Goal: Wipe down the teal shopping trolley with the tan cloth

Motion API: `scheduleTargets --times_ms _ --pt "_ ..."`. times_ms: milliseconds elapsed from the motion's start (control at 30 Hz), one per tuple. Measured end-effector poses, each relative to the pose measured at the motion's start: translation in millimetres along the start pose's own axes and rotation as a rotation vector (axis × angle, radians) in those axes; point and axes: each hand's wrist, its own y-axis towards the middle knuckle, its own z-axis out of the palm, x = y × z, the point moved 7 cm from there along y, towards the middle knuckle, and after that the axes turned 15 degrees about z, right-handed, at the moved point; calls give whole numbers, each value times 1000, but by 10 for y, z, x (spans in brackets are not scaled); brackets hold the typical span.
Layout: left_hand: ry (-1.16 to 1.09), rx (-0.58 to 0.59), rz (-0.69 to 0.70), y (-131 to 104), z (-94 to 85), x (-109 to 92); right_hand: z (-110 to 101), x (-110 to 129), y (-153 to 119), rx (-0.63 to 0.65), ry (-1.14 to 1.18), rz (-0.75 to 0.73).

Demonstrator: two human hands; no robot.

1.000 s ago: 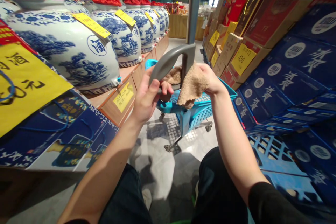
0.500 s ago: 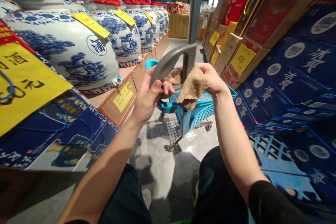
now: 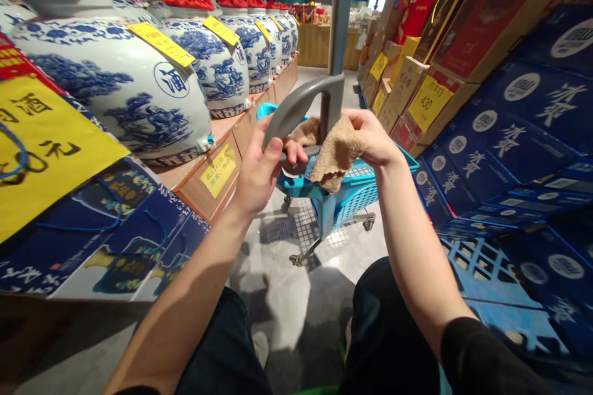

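- Head view: the stacked blue boxes (image 3: pixel 482 148) right of the cart and the porcelain jars (image 3: pixel 152 95) left of it look unchanged from a second ago.
- Blue cart (image 3: pixel 352 200): it stands in the aisle, its place practically the same; the mesh basket sits on a wheeled frame.
- Metal pole (image 3: pixel 341 12): above the cart, nudged slightly left along with the handle; whether it joins the handle is unclear.
- Grey handle (image 3: pixel 294 105): a smooth, rounded loop above the cart's near end, shifted a touch left.
- Left hand (image 3: pixel 259 170): above the cart's near left corner, grasping the left limb of the loop, thumb outside, fingertips through the gap. It keeps the same hold, seemingly as a steadying one.
- Right hand (image 3: pixel 373 142): above the cart's right side, fingers clenched on the cloth.
- Cloth (image 3: pixel 334 154): tan, fuzzy and crumpled, above the cart's near end, apparently wrapped around the handle's right limb, a ragged edge hanging. Its folds have shifted only slightly, so the work seems to stay on that one limb.
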Motion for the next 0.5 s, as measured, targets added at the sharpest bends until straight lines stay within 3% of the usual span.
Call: scheduleTargets --times_ms 133,267,333,400,500 --pt "-5 8 8 -3 18 -18 -13 148 -27 -205 54 -104" --pt "-29 31 25 -3 44 -15 -5 -135 83 -73 -14 15" --pt "-31 33 22 -4 35 -4 5 -166 72 -2 -42 40" --pt "-28 30 19 -9 23 2 9 -55 28 -25 -44 1" --pt "-9 5 17 -21 8 -3 -7 153 -22 -164 -6 -95"
